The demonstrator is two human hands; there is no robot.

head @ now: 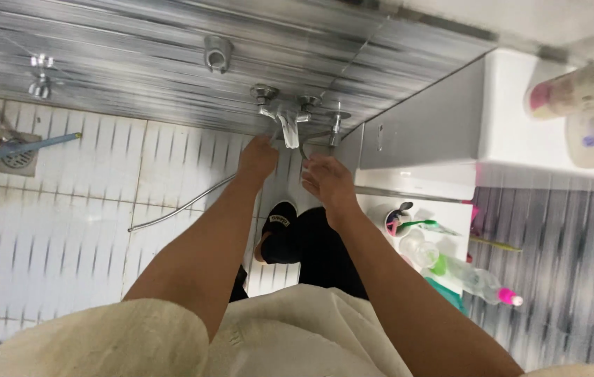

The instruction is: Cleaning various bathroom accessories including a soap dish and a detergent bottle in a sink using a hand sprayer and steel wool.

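Faucet (288, 115) sat low on the grey streaked wall, chrome, spout pointing down toward the tiled floor (66, 230). Left hand (257, 157) was up against the spout's left side, fingers curled shut at the base of the faucet; exactly what they pinched was hidden by the knuckles. Right hand (328, 181) sat just below and right of the spout, fingers bent around the top end of the metal hose (178, 208), near the small valve (336, 126) on the faucet's right. Whether that grip was fully clamped on the hose I cannot tell; motion blur.

Hose ran from the faucet down and left across the white floor tiles. Floor drain (16, 159) lay well to the left, with a blue rod (21, 149) across it. White cabinet (422, 132) stood just right of the hands. On the shelf below it: cup with toothbrushes (398, 218), clear bottle with pink cap (475, 279). Black slipper (281, 234) was on the floor under the hands.
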